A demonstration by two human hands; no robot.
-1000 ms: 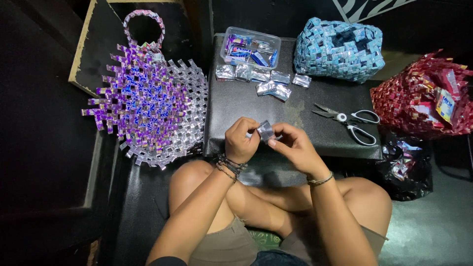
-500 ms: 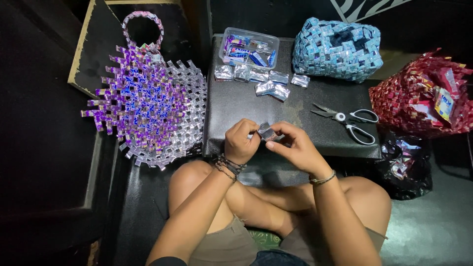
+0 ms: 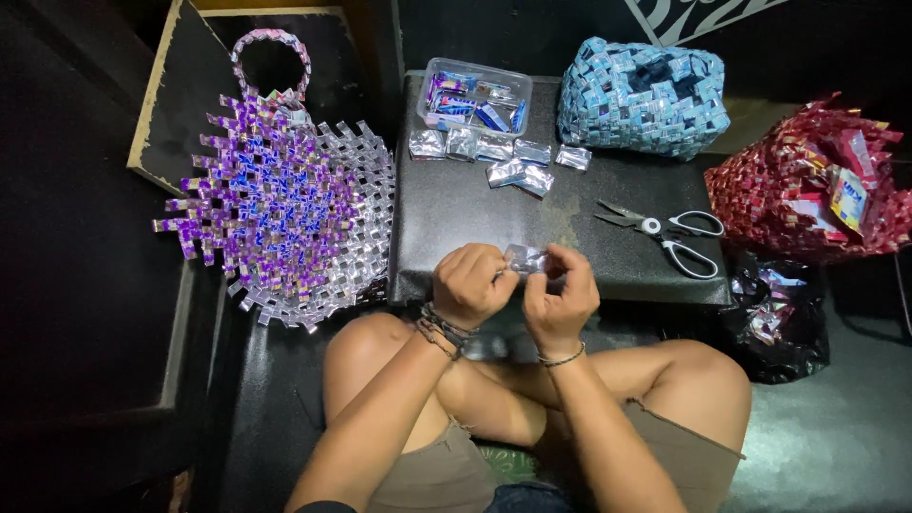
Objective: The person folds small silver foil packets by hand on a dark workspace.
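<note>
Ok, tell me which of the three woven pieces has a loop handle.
The purple and silver woven piece, lying flat at the far left, with a round loop handle at its top. The blue woven piece and the red woven piece show no handle.

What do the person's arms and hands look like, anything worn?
Both arms are bare to above the elbow, no sleeves in view and no gloves. The left hand has a stack of dark cord or bead bracelets around its wrist. The right hand has one thin metal-looking bangle at the wrist. No rings or watch can be made out.
</note>
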